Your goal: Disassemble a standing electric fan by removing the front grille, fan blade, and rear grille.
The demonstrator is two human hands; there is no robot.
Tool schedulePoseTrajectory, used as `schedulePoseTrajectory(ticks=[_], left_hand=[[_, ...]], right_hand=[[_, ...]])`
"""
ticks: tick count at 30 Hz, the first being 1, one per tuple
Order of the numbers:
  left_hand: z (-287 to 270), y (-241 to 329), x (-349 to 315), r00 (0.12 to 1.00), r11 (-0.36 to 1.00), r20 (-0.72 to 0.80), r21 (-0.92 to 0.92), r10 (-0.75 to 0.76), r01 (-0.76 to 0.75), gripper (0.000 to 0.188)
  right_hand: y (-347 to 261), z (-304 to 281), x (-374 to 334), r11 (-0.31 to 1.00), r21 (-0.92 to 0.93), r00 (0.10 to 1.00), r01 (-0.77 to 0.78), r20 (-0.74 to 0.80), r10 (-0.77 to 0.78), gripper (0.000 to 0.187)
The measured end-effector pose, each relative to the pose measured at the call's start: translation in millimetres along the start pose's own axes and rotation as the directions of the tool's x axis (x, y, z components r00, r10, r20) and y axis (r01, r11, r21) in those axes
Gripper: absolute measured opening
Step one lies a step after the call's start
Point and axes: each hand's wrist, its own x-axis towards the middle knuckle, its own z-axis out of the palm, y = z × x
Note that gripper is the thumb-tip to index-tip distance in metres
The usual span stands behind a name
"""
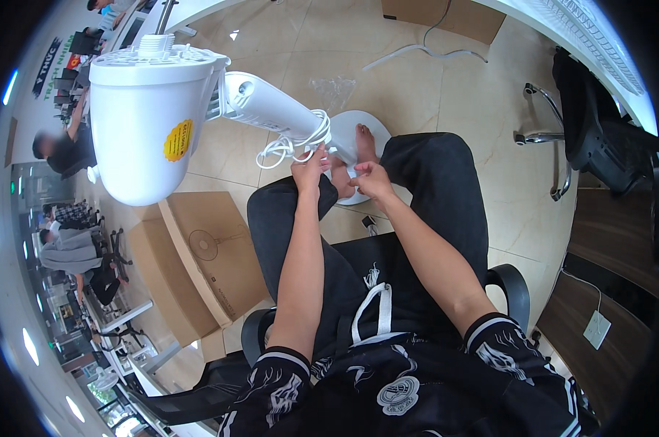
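- Rising on its pole [267, 103], the white fan [144, 127] stands at left, its motor head mounted; the shaft [166, 16] carries no blades or grille, so that part looks undone.
- The cardboard box [227, 255] stands below it in view.
- The white cord [308, 137] is bundled at the pole, not unwound.
- The left hand [311, 169] is narrow beside the cord; I cannot tell its grip.
- The round base [350, 121] seems joined already.
- The right hand [373, 180] is narrow, fingertips close; whether holding anything, I cannot tell.
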Motion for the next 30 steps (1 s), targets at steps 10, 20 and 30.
schedulePoseTrajectory(ticks=[10,20,30], left_hand=[[-1,-14,10,0.916,0.91,-0.096,0.194,0.389,-0.366,0.032],[2,-20,7,0.876,0.875,-0.102,0.178,0.472,-0.45,0.044],[5,-18,8,0.944,0.939,-0.052,0.135,0.325,-0.316,0.045]], right_hand=[[5,4,1,0.999,-0.006,0.999,0.035,0.017,-0.035,0.048],[2,10,-2,0.999,0.044,1.0,0.022,0.019,-0.023,0.046],[13,9,11,0.998,0.036,0.999,0.048,-0.018,-0.047,0.044]])
